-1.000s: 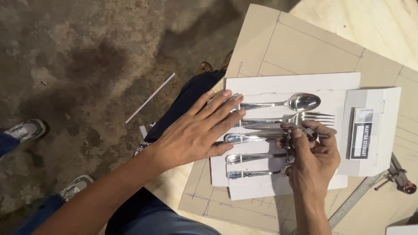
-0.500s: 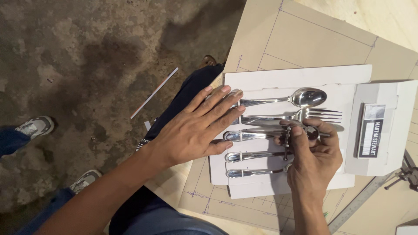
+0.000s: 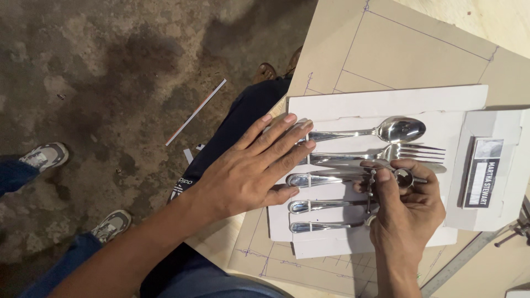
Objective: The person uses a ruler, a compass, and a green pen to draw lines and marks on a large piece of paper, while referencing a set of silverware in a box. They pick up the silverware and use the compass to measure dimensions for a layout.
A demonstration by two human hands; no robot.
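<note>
Stained concrete floor filled the left half of the view, and a tan cardboard sheet marked with thin pen lines covered the right. On that sheet lay a white cutlery card, a flat backing board carrying a row of polished steel pieces. A spoon sat uppermost, a fork just below it, and three more handles ran beneath these, their far ends hidden by the fingers.

The left hand lay flat and spread, palm down, pressing the near end of the card and covering the tips of the upper handles; it gripped nothing. The right hand was curled over the middle of the card, thumb and fingers pinched around a small metal piece at the necks of the lower utensils; what exactly it pinched was too small to tell.

Just beside the card on the right stood a white box flap with a dark label. Lower right, a metal ruler ran slantwise. On the floor lay a thin white strip, and two grey sneakers showed at the left edge.
</note>
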